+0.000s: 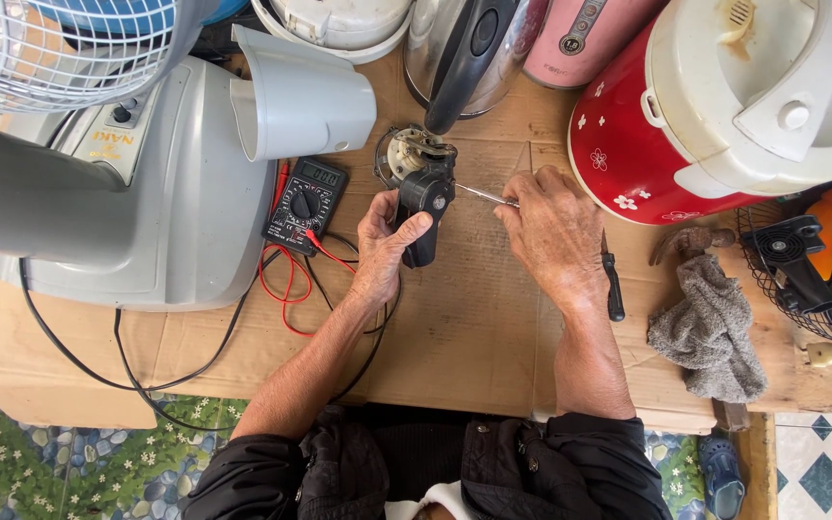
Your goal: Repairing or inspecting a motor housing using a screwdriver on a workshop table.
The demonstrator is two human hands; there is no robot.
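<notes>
Mid-repair, by look of it. Left hand (384,246) clasping black motor part (423,204), upright above palm. Right hand (553,231) gripping screwdriver (485,195), tip left of knuckles at part's head. Next likely needs steady hold, careful turn. Multimeter (305,204) left of left hand.

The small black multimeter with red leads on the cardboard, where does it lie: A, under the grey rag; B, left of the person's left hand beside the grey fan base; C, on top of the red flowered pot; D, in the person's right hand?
B: the small black multimeter lies on the cardboard between the grey fan base and the left hand.
</notes>
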